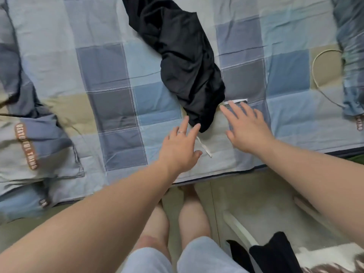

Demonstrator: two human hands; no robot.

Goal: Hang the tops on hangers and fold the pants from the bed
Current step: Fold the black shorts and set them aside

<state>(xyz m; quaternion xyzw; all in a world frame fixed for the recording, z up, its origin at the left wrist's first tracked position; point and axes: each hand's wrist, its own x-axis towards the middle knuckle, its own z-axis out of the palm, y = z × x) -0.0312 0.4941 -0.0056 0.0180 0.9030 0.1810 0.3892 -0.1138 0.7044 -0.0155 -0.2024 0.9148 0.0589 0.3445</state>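
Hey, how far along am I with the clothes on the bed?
Nothing hung or folded shows in this view. In hand: your left hand and right hand are open, reaching for the near end of the crumpled black garment on the checked bedspread; the left fingers are at its edge, with no grip yet. Left: sorting that garment. No hanger is visible, and dark clothing lies by your legs.

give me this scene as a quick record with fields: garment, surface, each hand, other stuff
garment: crumpled black fabric garment, lying lengthwise on the bed
surface: blue, grey and beige checked quilt
left hand: open, fingertips at the garment's near end, no grip yet; ring on one finger
right hand: open, fingers spread, just right of the garment's near end
other: white ribbon strip between the hands; pale looped cord at right; pillow with brown lettered band at left
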